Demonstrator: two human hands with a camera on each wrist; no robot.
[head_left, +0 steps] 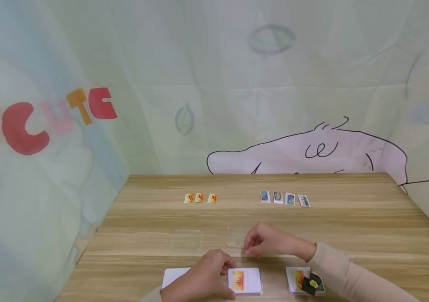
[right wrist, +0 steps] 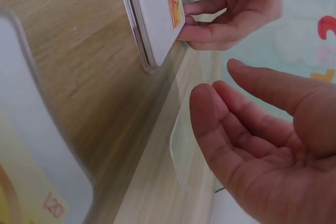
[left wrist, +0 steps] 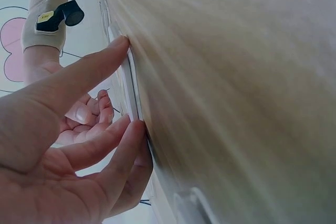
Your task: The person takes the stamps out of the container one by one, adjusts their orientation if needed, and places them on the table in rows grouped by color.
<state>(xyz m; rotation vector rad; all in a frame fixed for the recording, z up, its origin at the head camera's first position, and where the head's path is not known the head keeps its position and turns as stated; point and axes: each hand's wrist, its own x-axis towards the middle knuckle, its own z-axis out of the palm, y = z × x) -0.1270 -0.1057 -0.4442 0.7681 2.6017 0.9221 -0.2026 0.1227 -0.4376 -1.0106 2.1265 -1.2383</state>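
Note:
My left hand (head_left: 207,274) holds a flat white case (head_left: 252,280) on the table, thumb at its near edge and fingertips at its far edge. An orange stamp-like picture (head_left: 239,279) lies on the left part of its white face. The left wrist view shows the thumb and fingers (left wrist: 122,150) pinching the case's thin sides. My right hand (head_left: 261,241) hovers beyond the case, beside a clear plastic lid (head_left: 234,237). Its fingers are loosely curled, and the right wrist view shows a gap between thumb and fingers (right wrist: 207,114) with nothing in it.
Another white case (head_left: 173,274) lies partly under my left forearm. To the right is a case (head_left: 292,274) with an orange picture, overlapped by the black wrist camera (head_left: 311,284). A second clear lid (head_left: 188,240) lies left. Orange stamps (head_left: 199,197) and blue-green stamps (head_left: 278,197) line the back.

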